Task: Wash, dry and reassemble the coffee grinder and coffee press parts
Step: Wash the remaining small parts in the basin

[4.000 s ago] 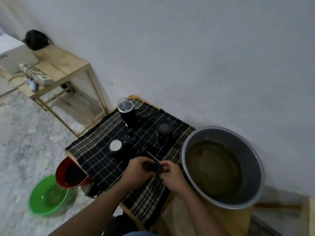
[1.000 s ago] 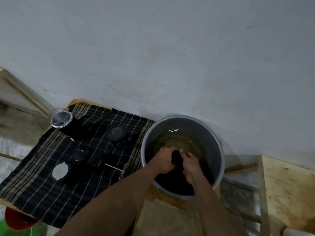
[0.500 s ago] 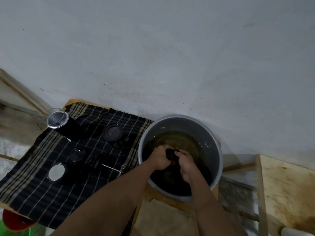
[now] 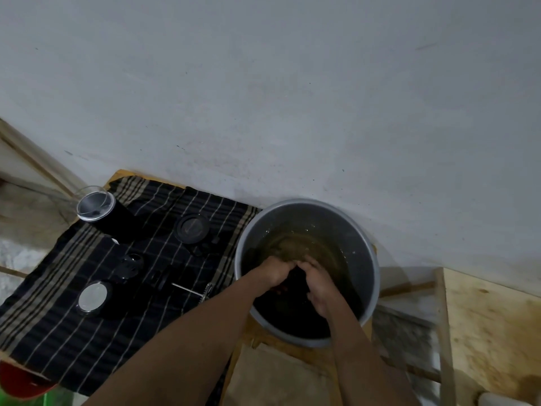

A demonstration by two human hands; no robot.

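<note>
Both my hands are down in the grey metal basin (image 4: 369,247) of murky water. My left hand (image 4: 275,271) and my right hand (image 4: 319,281) grip one small black part (image 4: 293,279) between them, mostly hidden by the fingers. On the black striped cloth (image 4: 73,326) to the left lie the other parts: a glass beaker in a black sleeve (image 4: 102,212) lying on its side, a round black lid (image 4: 192,229), a small black ring piece (image 4: 130,265), a disc with a shiny face (image 4: 93,297) and a thin metal rod (image 4: 190,291).
A grey wall rises right behind the basin and cloth. A wooden surface (image 4: 494,332) stands at the right, lower than the basin. A red bowl (image 4: 20,382) peeks out under the cloth at bottom left, with a green edge below it.
Four seconds ago both hands held the black part over the cloth; they carried it right into the basin. In the last second they have kept working it in the water.
</note>
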